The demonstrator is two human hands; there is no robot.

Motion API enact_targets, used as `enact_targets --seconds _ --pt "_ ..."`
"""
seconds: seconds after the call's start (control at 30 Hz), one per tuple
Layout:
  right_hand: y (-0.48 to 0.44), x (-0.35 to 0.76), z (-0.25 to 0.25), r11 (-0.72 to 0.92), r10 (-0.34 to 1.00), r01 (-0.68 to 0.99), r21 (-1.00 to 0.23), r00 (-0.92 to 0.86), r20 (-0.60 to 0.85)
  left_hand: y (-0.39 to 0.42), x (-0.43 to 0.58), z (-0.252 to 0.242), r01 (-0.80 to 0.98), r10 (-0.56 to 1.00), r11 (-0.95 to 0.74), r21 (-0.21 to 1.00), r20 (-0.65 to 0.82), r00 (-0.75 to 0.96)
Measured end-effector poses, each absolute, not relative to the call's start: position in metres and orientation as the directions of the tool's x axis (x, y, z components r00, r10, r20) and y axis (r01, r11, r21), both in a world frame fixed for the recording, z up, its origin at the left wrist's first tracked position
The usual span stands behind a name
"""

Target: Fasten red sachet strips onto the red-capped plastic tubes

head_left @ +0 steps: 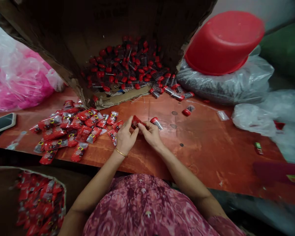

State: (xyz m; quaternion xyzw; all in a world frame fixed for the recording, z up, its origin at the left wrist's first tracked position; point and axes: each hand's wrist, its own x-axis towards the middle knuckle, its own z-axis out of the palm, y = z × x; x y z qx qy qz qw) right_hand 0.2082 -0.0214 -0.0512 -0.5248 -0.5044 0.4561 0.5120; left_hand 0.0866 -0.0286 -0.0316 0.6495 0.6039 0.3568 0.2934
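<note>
Between both hands, above the table's middle, is a small red printed packet [135, 121]. My left hand [126, 137] grips its left side, fingers closed, a thin bangle at the wrist. My right hand [151, 134] pinches its right end between thumb and fingers. Just beyond the right hand lies a clear tube with a red cap [157, 123], dark inside. Left of my hands is a heap of red packets [76, 123], some with clear windows. What the gripped packet contains is hidden by my fingers.
A cardboard box [123, 100] lies open towards me, full of red-capped tubes [130, 65], some spilling onto the table [201, 157]. At right, a red tub [226, 42] sits upside down on a plastic bag [218, 85]. A phone [2, 124] lies left; red packets [36, 203] fill a container below.
</note>
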Motion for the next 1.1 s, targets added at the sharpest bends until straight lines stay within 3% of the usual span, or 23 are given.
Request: enact_targets --seconds 0.1,0.17,0.23,0.3,0.4,0.47,0.53,0.6,0.7,0.8,0.87,0.97,1.03,1.1 --pt "-0.024 0.207 -0.051 -0.013 0.996 -0.014 -1.000 0.084 -0.014 -0.025 0.088 -0.037 0.213 0.991 0.130 0.968 -0.122 -0.052" --pt "-0.025 0.209 -0.053 -0.070 0.994 -0.043 -0.997 0.083 -0.074 -0.021 0.090 -0.038 -0.037 0.962 0.271 0.962 -0.271 -0.007" --pt "-0.024 0.212 -0.056 -0.122 0.989 -0.040 -0.992 0.080 -0.125 -0.017 0.090 -0.036 -0.178 0.948 0.311 0.933 -0.317 -0.006" --pt "-0.021 0.218 -0.060 -0.132 0.986 0.006 -0.991 0.100 -0.131 -0.013 0.089 -0.035 -0.200 0.951 0.284 0.938 -0.302 -0.067" --pt "-0.017 0.227 -0.064 -0.083 0.981 0.090 -0.993 0.185 -0.065 -0.008 0.085 -0.036 -0.049 0.958 0.261 0.964 -0.265 -0.108" --pt "-0.014 0.232 -0.064 -0.063 0.972 0.119 -0.991 0.231 -0.034 -0.008 0.084 -0.037 0.201 0.976 0.211 0.956 -0.197 -0.088" --pt "-0.013 0.236 -0.063 -0.068 0.967 0.123 -0.990 0.251 -0.036 -0.010 0.085 -0.035 0.518 0.996 0.084 0.851 -0.093 -0.009" --pt "-0.013 0.237 -0.062 -0.062 0.967 0.133 -0.989 0.255 -0.026 -0.015 0.089 -0.029 0.746 0.996 -0.054 0.664 -0.017 0.087" --pt "-0.014 0.237 -0.061 0.001 0.962 0.200 -0.980 0.266 0.055 -0.023 0.093 -0.016 0.872 0.986 -0.152 0.466 0.012 0.166" --pt "-0.016 0.236 -0.058 0.036 0.942 0.223 -0.974 0.318 0.108 -0.030 0.091 -0.006 0.865 0.988 -0.157 0.477 0.067 0.142" --pt "-0.017 0.235 -0.053 0.045 0.929 0.203 -0.978 0.351 0.116 -0.033 0.090 -0.006 0.771 0.990 -0.140 0.621 0.088 0.109" --pt "-0.021 0.226 -0.045 0.080 0.939 0.127 -0.989 0.323 0.118 -0.034 0.095 -0.011 0.406 0.993 -0.034 0.913 -0.015 0.117" --pt "-0.027 0.217 -0.042 0.091 0.953 0.052 -0.995 0.286 0.102 -0.034 0.102 -0.016 0.140 0.992 0.091 0.986 -0.103 0.079" --pt "-0.034 0.206 -0.043 0.067 0.964 -0.026 -0.997 0.261 0.058 -0.035 0.108 -0.019 -0.049 0.984 0.177 0.983 -0.178 -0.018"
